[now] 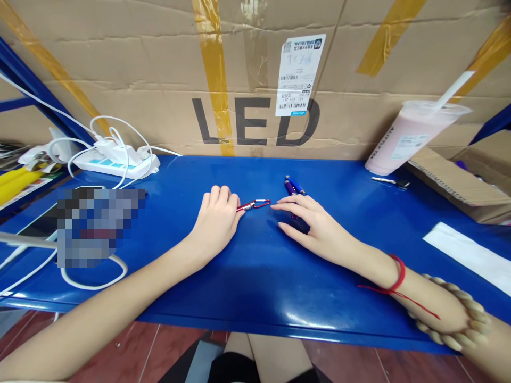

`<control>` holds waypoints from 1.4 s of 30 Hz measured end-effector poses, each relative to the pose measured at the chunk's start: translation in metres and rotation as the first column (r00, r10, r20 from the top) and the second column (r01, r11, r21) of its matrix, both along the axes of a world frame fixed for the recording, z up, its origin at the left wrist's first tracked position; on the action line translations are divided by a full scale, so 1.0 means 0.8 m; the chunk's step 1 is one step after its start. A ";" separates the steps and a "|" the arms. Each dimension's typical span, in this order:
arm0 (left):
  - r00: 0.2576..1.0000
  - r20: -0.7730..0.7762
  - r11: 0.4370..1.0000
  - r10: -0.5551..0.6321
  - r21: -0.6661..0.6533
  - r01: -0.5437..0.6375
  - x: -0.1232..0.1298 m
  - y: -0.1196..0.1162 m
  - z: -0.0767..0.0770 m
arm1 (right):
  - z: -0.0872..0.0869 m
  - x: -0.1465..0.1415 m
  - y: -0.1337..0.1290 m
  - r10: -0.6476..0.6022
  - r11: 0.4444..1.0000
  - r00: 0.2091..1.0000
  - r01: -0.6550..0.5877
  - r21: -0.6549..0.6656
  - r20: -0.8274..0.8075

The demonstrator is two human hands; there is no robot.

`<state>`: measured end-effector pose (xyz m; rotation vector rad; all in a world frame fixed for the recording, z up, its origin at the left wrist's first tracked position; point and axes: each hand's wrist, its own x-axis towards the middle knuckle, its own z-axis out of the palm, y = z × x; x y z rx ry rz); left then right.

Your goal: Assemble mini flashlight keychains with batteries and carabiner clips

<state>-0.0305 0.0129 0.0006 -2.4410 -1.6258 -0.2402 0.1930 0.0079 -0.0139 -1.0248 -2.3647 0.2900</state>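
Note:
My left hand (217,221) is closed around a slim red metal tube, most of it hidden in the fingers. A small red carabiner clip (262,202) sticks out from the tube's end toward the right. My right hand (309,221) hovers with thumb and fingers apart, its fingertips just right of the clip and holding nothing. Partly behind that hand lie a purple tube (289,187) and a blue tube (296,185), slim like pens, side by side on the blue table (239,287).
A white power strip (120,165) with cables stands at the back left, near a phone (43,215) and a blurred-out patch. On the right are a pink drink cup (407,138) with a straw, an open cardboard box (459,183) and a white paper strip (471,255). Large cardboard (159,80) backs the table.

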 end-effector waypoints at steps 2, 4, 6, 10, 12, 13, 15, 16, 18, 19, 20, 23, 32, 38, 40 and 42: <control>0.996 0.042 0.997 -0.075 -0.030 0.077 0.004 -0.003 0.001 | 0.003 -0.001 -0.002 0.007 1.000 1.000 -0.006 -0.010 0.002; 0.979 0.141 0.985 -0.147 -0.071 0.158 0.011 -0.008 0.002 | 0.005 -0.003 -0.005 0.016 1.000 1.000 -0.016 -0.016 0.006; 0.940 0.285 0.966 -0.187 -0.122 0.229 0.018 -0.013 0.001 | 0.006 -0.005 -0.008 0.032 0.999 0.999 -0.032 -0.021 0.012; 0.826 0.531 0.916 -0.190 -0.207 0.344 0.027 -0.019 -0.005 | 0.005 -0.008 -0.013 0.059 0.997 0.997 -0.057 -0.048 0.041; 0.770 0.615 0.898 -0.170 -0.225 0.378 0.029 -0.021 -0.005 | 0.005 -0.008 -0.014 0.055 0.998 0.997 -0.054 -0.027 0.052; 0.741 0.655 0.894 -0.145 -0.233 0.382 0.030 -0.021 -0.004 | 0.005 -0.007 -0.013 0.050 0.999 0.997 -0.050 -0.016 0.056; 0.678 0.731 0.893 -0.079 -0.250 0.374 0.031 -0.023 0.001 | 0.006 -0.006 -0.012 0.038 0.999 0.997 -0.037 -0.020 0.065; 0.649 0.759 0.891 -0.048 -0.261 0.372 0.031 -0.023 0.003 | 0.006 -0.006 -0.011 0.033 0.999 0.997 -0.031 -0.034 0.067; 0.604 0.797 0.874 -0.003 -0.291 0.388 0.032 -0.025 0.006 | 0.006 -0.006 -0.009 0.037 0.997 0.998 -0.033 -0.072 0.060; 0.589 0.808 0.861 0.013 -0.308 0.404 0.032 -0.025 0.006 | 0.007 -0.006 -0.009 0.048 0.996 0.998 -0.043 -0.083 0.052; 0.577 0.816 0.847 0.031 -0.328 0.419 0.033 -0.026 0.005 | 0.007 -0.006 -0.009 0.066 0.994 0.997 -0.062 -0.090 0.042; 0.531 0.842 0.796 0.095 -0.385 0.468 0.034 -0.026 -0.001 | 0.008 -0.009 -0.011 0.165 0.981 0.986 -0.163 -0.107 0.010; 0.507 0.861 0.775 0.042 -0.348 0.527 0.036 -0.028 -0.005 | 0.010 -0.014 -0.015 0.208 0.949 0.978 -0.209 -0.235 -0.030; 0.544 0.839 0.819 -0.011 -0.305 0.486 0.037 -0.029 -0.003 | 0.008 -0.011 -0.013 0.190 0.960 0.982 -0.188 -0.208 -0.012; 0.533 0.846 0.816 0.019 -0.321 0.481 0.036 -0.028 -0.003 | 0.008 -0.010 -0.012 0.167 0.971 0.986 -0.161 -0.175 0.019; 0.527 0.849 0.818 0.046 -0.335 0.469 0.036 -0.028 -0.002 | 0.008 -0.009 -0.012 0.136 0.982 0.990 -0.129 -0.135 0.045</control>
